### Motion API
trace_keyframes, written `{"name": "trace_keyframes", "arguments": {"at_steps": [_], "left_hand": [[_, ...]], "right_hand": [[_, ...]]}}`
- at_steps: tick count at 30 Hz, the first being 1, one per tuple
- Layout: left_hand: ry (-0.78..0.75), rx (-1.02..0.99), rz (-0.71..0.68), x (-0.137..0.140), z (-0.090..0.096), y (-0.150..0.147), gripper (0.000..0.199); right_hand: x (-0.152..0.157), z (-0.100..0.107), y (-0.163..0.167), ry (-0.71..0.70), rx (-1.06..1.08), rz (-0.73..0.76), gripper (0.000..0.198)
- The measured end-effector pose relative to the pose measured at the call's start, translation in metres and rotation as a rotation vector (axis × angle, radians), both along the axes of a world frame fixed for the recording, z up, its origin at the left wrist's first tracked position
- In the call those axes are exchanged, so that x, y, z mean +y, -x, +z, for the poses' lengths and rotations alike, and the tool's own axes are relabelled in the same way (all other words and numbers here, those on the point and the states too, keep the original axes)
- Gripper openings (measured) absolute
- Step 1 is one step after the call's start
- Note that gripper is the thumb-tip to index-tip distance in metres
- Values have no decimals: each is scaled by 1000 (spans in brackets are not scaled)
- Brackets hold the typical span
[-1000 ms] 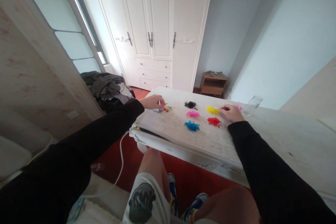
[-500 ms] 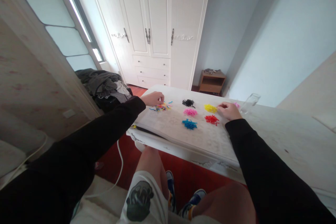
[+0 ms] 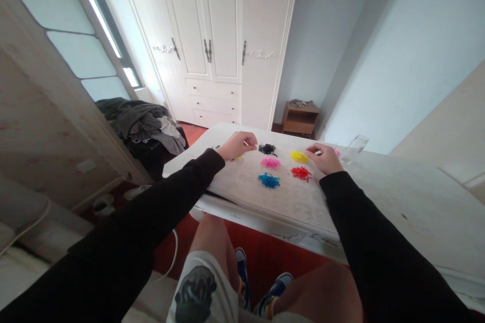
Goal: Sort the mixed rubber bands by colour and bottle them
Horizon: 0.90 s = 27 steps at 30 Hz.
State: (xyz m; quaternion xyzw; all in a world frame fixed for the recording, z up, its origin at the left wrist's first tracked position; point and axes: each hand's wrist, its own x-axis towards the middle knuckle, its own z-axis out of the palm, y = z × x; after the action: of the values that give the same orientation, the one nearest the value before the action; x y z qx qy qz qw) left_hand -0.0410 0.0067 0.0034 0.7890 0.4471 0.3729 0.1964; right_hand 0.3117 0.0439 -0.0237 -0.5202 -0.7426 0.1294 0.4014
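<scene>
Black strands lie loosely heaped in a black pile (image 3: 267,149), just beyond the pink pile (image 3: 270,162) on your white table (image 3: 288,202); one strand juts from its edge, toward you and to the right. Your blue pile (image 3: 269,180) sits on the near side of the pink one, its short strips fanning outward in many directions, so you can read no single long axis in it. To the right of the pink pile you have the yellow pile (image 3: 299,156), and nearer to you on that same side the red pile (image 3: 300,173), both with their pieces lying crosswise. Farther right of it, past your right hand, a clear glass container (image 3: 355,149) has its long axis slanting away from you and to the right. Your left hand (image 3: 238,145) is left of the pink pile and a little beyond it, fingertips drawn narrow and pointing at the black strands; whether they pinch a piece, you cannot tell. Your right hand (image 3: 324,158) rests by the yellow pile's right edge, thumb and forefinger close together, their grip equally unclear. Half a second ago your left hand was over the mixed strips; now it has shifted right, toward the black pile, and hides most of them, while your right hand has stayed beside the yellow.
</scene>
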Motion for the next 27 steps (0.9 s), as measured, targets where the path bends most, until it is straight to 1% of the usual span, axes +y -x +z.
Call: {"name": "trace_keyframes", "arguments": {"at_steps": [3,6,8,10,15,20,23,24,25,26,27], "left_hand": [[4,-108,-80,2,-4,-37,14],[19,-165,-153,3,-6,-70,20],[22,-175,-188,2,-5,-85,23],[23,-173,-210,1,-2,-95,25],[5,-145,-212,-5,1,-104,23],[-76,-47,-221,-15,-2,-109,20],[-116,-78,-206,-13,-1,-99,17],[-127,-99,-170,-10,1,-91,17],[-141,-115,-99,-7,2,-79,16],[-152,-90,1,-3,4,-65,13],[-174,-14,132,1,4,-49,11]], "right_hand": [[-11,7,13,34,104,183,27],[-20,9,26,165,265,362,40],[-25,9,31,242,348,448,44],[-28,9,34,290,398,488,45],[-31,12,35,347,394,483,38],[-33,15,38,358,366,509,37],[-28,13,34,302,359,467,35],[-24,12,30,262,372,424,35],[-19,10,24,220,388,369,36],[-14,9,18,177,408,304,38],[-9,7,12,135,419,230,40]]}}
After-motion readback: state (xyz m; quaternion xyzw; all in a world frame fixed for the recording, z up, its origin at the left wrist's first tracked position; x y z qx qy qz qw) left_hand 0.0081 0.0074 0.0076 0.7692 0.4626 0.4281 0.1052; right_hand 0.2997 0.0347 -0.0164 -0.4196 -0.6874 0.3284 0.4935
